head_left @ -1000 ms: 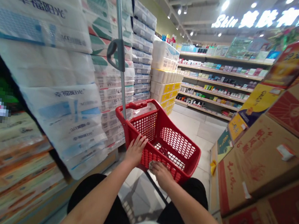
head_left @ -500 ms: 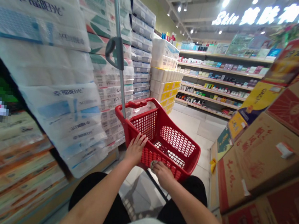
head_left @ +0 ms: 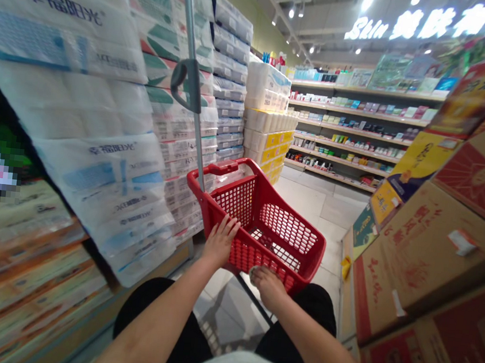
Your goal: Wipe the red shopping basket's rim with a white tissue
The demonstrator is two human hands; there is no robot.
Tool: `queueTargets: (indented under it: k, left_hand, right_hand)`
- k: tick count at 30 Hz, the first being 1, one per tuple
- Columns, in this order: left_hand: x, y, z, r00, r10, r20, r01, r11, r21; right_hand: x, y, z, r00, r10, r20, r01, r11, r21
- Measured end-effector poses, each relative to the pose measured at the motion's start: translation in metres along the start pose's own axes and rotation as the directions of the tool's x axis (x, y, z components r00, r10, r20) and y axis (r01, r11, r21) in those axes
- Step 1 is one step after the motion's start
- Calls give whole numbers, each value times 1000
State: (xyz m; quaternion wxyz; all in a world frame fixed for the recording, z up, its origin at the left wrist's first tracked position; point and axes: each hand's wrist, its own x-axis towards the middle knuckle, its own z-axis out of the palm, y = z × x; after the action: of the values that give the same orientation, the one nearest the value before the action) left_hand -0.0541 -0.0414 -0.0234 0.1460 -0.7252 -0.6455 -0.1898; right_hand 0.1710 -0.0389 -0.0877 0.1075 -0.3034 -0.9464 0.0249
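Before me stands a red plastic shopping cart (head_left: 290,221) with perforated basket walls, turned so its long side faces me. My left hand (head_left: 219,242) grips the near rim, its fingers draped over the edge. In my closed right hand (head_left: 267,282) is a small crumpled greyish cloth (head_left: 253,273), of which only an edge shows. This hand is against the outside of the near basket wall, lower than and to the right of my left hand. A grey metal pole (head_left: 198,142) with a grey plastic loop (head_left: 187,83) rises at the cart's handle end.
Stacked packs of tissue rolls (head_left: 110,156) line the left side. Cardboard cartons (head_left: 427,241) are piled close on the right. Beyond the cart, tiled floor (head_left: 306,191) leads to shelves (head_left: 354,109) of small boxed goods. My knees flank the cart's near side.
My right hand has shifted slightly right and down along the basket wall with the cloth. The left hand and the cart have stayed in place.
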Motion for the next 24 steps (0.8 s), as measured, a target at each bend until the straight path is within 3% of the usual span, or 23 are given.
queueTargets:
  k: [2,7,11,15,20,24]
  left_hand:
    - [0,0,1,1000,-6,-6,6,1000,0]
    - [0,0,1,1000,-8,-17,8,1000,5]
    - [0,1,0,1000,-2,-17,2,1000,6]
    - [0,2,-1,1000,-9,-19,9,1000,16]
    - [-1,3,-1,1000,-10,-18,11,1000,19]
    - [-1,3,0,1000,-14,-11,14,1000,27]
  right_hand:
    - [-3,2,1,997,-2,-71,3,1000,11]
    - [-7,7,3,999,17,-36,-17,1000,-8]
    - [-9,10,2,992,-20,-125,13,999,-53]
    - [-10,11,-2,993,-28,-116,20,998,-65]
    - [-11,13,-7,961,-85,-262,69,995,-71]
    - [-9,14,-2,981,-62,-183,49,996,-76]
